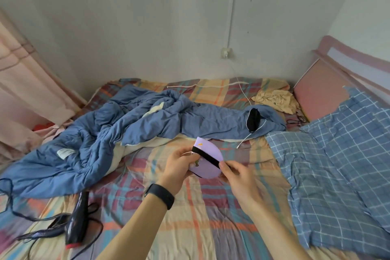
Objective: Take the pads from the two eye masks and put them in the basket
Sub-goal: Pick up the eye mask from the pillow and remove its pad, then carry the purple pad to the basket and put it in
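Both hands hold a purple eye mask [207, 167] with a black strap above the plaid bed sheet. My left hand [181, 164], with a black band on its wrist, grips the mask's left edge. On the right edge, my right hand [234, 172] pinches the mask near the end of the strap. A black eye mask [253, 120] lies apart on the blue quilt, farther back and to the right. No basket is in view, and no pad shows outside either mask.
A crumpled blue quilt [118, 133] covers the bed's left and back. A black hair dryer [77, 226] with its cord lies at the front left. Blue checked pillows [337, 175] fill the right side. A white cable [247, 99] runs from the wall socket, beside a yellow cloth [274, 99].
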